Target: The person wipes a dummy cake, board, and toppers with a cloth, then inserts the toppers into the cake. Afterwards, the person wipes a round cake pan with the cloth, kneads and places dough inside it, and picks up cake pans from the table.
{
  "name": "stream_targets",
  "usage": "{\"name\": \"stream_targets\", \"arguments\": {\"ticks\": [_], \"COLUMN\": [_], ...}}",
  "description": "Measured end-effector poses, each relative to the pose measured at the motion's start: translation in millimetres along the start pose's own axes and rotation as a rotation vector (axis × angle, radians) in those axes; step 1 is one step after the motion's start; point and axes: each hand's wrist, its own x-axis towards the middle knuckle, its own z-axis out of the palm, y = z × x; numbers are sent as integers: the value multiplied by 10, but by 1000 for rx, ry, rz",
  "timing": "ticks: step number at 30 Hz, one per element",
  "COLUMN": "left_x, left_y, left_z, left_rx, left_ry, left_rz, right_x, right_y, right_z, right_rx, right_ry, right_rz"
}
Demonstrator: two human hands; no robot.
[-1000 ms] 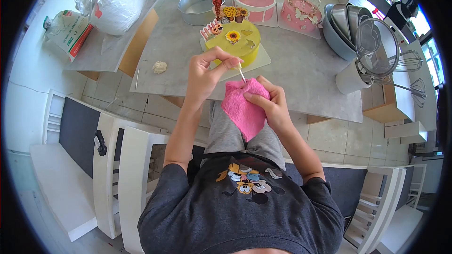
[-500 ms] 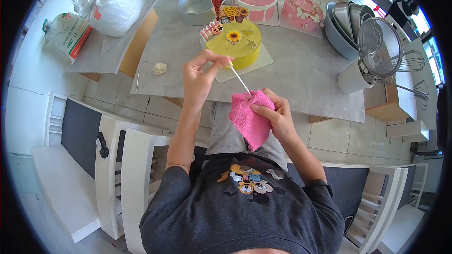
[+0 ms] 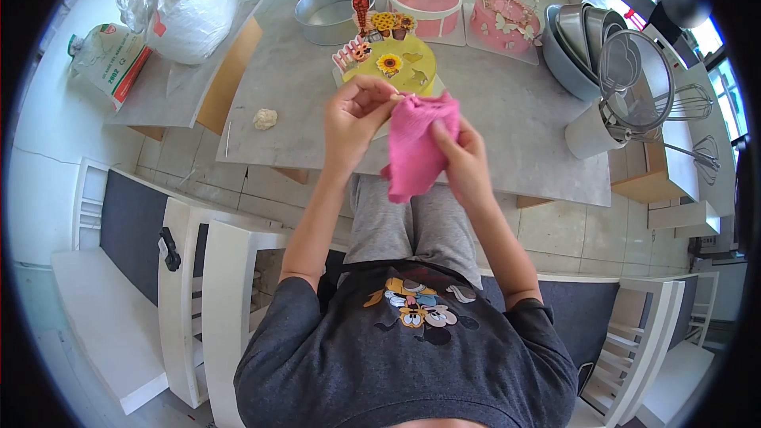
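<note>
My left hand [image 3: 358, 116] is closed in a pinch at the end of a thin white stick, most of which is now hidden. A pink cloth [image 3: 420, 147] is bunched against the stick beside those fingertips. My right hand [image 3: 464, 160] grips the cloth, thumb pressed on its front. Just beyond the hands stands a yellow cake [image 3: 424, 79] topped with a sunflower and upright decorations, its near side partly covered by my left hand and the cloth. A small off-white lump [image 3: 265, 119] lies on the table to the left.
Behind the yellow cake are a round metal pan [image 3: 326, 28] and two pink cakes [image 3: 428, 12]. On the right, a grey basin [image 3: 567, 59] holds metal tins, near a white container [image 3: 590, 136] of whisks and sieves. Bags [image 3: 190, 20] rest on a side table at left.
The pink cloth has moved up and left along the stick to my left fingertips, covering the length that showed before. My left hand has shifted slightly right.
</note>
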Motion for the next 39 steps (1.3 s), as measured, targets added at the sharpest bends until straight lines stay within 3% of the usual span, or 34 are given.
{"name": "stream_targets", "arguments": {"ticks": [1, 9, 11, 13, 15, 18, 20, 22, 24, 26, 28, 31, 33, 39], "left_x": [-2, -49, -40, -37, -40, -47, 31, 189, 363, 514, 634, 711, 753, 849], "left_y": [-25, 56, 107, 86, 69, 59, 40, 33, -4, -100, -446, -714, -762, -878], "left_z": [29, -62, -131, -265, -287, -250, -273, -371, -428, -468, -487, -458, -441, -430], "left_rx": [-110, 231, 233, 272, 310, 222, 98, 65, 32, 116, 138, 146, 292, 257], "left_ry": [-10, 31, -160, -231, -306, -161, 78, 165, 256, 273, 259, 237, 302, 298], "left_rz": [-6, 44, -69, -35, -2, -13, 31, 92, 157, 130, 116, 164, 183, 235], "right_x": [21, 37, 41, 31, 56, 82, 84, 83, 55, 150, 310, 366, 339, 332], "right_y": [33, 179, 208, 224, 255, 210, 170, 143, 140, 235, 311, 561, 533, 495], "right_z": [68, 269, 274, 272, 210, 137, 57, -114, -317, -808, -1402, -2048, -2028, -1990], "right_rx": [-33, -128, -160, -331, -410, -489, -486, -660, -534, -672, -739, -820, -832, -801], "right_ry": [-68, -119, -133, -160, -181, -194, -183, -211, -42, 209, 474, 619, 595, 558], "right_rz": [-4, 39, 0, -197, -241, -278, -272, -299, -207, -175, -268, -352, -339, -263]}}
